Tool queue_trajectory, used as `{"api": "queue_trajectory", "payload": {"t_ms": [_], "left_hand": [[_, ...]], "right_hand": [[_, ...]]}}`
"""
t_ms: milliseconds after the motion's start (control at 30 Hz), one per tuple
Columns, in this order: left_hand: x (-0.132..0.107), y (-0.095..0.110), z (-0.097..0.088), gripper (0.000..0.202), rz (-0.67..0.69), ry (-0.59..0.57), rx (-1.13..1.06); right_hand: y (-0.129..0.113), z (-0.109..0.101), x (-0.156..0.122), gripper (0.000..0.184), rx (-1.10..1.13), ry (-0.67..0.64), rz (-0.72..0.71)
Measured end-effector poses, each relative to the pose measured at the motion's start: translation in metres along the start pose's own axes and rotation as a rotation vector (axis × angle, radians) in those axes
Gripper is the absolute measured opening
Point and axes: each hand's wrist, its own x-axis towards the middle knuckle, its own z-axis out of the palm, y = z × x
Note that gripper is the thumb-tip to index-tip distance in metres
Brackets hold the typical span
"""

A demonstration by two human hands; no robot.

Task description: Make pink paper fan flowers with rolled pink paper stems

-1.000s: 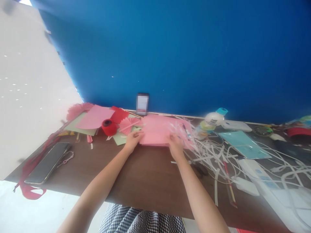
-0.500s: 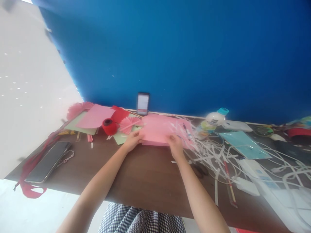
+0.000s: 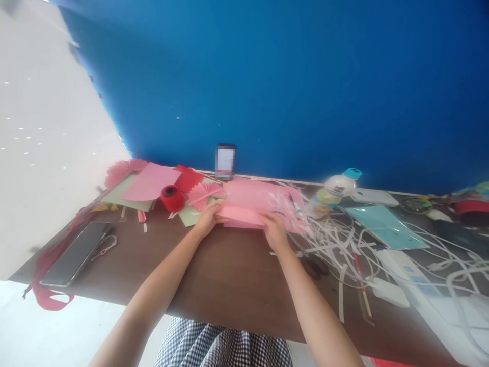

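Held piece: a light pink, narrow band of paper (image 3: 241,216), spanning the gap between the two hands over a larger pink paper sheet (image 3: 252,191) on the dark brown, wood-look tabletop (image 3: 221,275). Cannot tell whether the band is a separate piece or the sheet's near edge turned up.

Left hand (image 3: 208,219): fingers closed on the band's left end. Right hand (image 3: 274,227): fingers pinched on its right end. Exact thumb placement too blurred to read.

Step in hand, as judged: handling the band along its length, probably a fold or an edge alignment. No crease can be made out. A pink, pleated paper fan (image 3: 204,195) lies just beyond the left hand; its pleats make folding the likelier reading.

Next move, as judged: calls for both ends kept level and the long edges parallel, with even finger pressure from end to end. A skewed edge would carry into any crease.

Surroundings: red, rounded spool-like roll (image 3: 172,200) left of the fan; tangle of white, thin paper strips (image 3: 336,237) right of the sheet, near the right forearm and liable to snag if the work drifts that way.
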Motion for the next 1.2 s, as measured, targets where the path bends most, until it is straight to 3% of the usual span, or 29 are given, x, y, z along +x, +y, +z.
{"api": "queue_trajectory", "payload": {"t_ms": [400,633,800,1200], "left_hand": [[0.0005,-0.0013,0.004,0.014,0.045,0.113,0.033],[-0.006,0.0005,0.0073,0.022,0.069,-0.009,0.03],[-0.0076,-0.0025,0.0077,0.029,0.156,0.037,0.164],[-0.0061,-0.0051,0.0059,0.038,0.153,0.057,0.175]], "right_hand": [[-0.0019,0.006,-0.0036,0.014,0.075,-0.052,-0.001],[0.001,0.002,-0.0029,0.016,-0.059,-0.056,-0.029],[0.0028,-0.0009,-0.0029,0.014,-0.112,-0.105,-0.076],[-0.002,0.0018,-0.0042,0.015,-0.13,-0.118,-0.084]]}}
